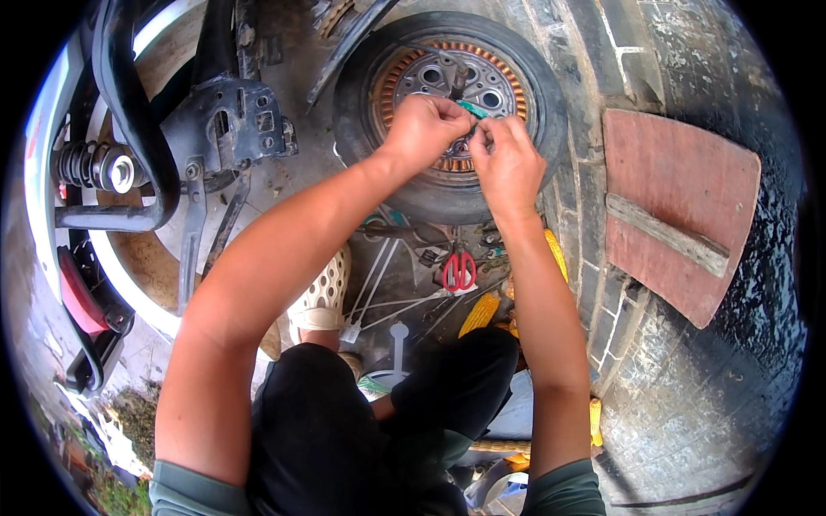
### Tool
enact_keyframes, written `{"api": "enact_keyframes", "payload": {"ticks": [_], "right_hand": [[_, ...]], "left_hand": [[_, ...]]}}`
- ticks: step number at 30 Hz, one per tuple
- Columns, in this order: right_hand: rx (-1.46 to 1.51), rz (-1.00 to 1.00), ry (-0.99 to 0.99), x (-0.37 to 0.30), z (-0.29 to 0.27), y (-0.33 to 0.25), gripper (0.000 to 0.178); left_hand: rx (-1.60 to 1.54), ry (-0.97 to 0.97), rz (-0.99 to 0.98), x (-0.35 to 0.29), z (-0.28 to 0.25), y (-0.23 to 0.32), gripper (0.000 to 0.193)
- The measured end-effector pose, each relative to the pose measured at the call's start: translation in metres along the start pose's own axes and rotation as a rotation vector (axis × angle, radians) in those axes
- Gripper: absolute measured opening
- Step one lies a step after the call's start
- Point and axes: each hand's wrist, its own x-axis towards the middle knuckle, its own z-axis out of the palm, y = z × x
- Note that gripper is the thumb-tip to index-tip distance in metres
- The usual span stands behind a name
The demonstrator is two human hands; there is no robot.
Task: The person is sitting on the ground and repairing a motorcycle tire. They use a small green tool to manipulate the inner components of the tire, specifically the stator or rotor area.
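A hub motor wheel with a black tyre [357, 107] lies flat on the ground in front of me. Copper coils [520, 93] ring its grey metal centre, and a short axle [459, 82] stands up from it. Both hands meet over the near half of the centre. My left hand [422, 133] is closed, thumb and fingers pinched together. Close beside it, my right hand [509, 163] pinches too. A small green piece [473, 109] shows just beyond the fingertips. What either hand pinches is too small and covered to make out.
Red-handled scissors [459, 271] and white cable ties [375, 279] lie between the wheel and my knees. Yellow corn cobs [480, 316] are scattered nearby. A scooter's metal frame [219, 120] stands at left. On the right rests a reddish wooden board [662, 181].
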Motion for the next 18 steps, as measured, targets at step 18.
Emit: {"api": "enact_keyframes", "payload": {"ticks": [18], "right_hand": [[0.201,0.226,-0.13,-0.005,-0.009,-0.014,0.015]], "left_hand": [[-0.147,0.004,-0.065,0.007,0.001,-0.011,0.024]]}}
